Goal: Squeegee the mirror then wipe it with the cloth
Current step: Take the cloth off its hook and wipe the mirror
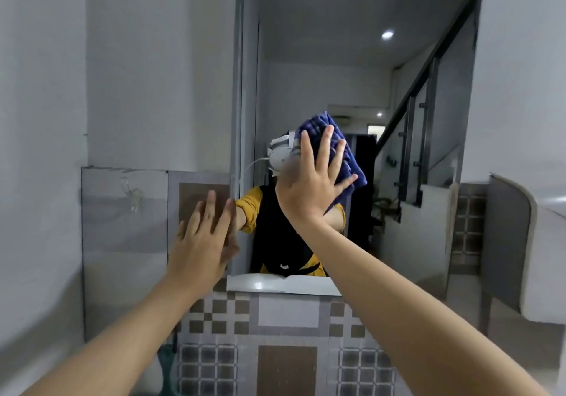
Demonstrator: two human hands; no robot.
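A tall mirror [330,67] hangs on the wall ahead, reflecting a person in a yellow and black top and a staircase. My right hand [312,178] is spread flat on a blue cloth [346,150] and presses it against the glass at mid height. The cloth bunches out beyond my fingers to the upper right. My left hand [203,239] lies flat with fingers apart on the tiled wall by the mirror's lower left edge, holding nothing. No squeegee is in view.
A white ledge [284,285] runs under the mirror, above patterned brown and grey tiles [229,319]. A clear hook [133,196] is stuck on the left wall tile. A low grey partition [508,242] stands at the right.
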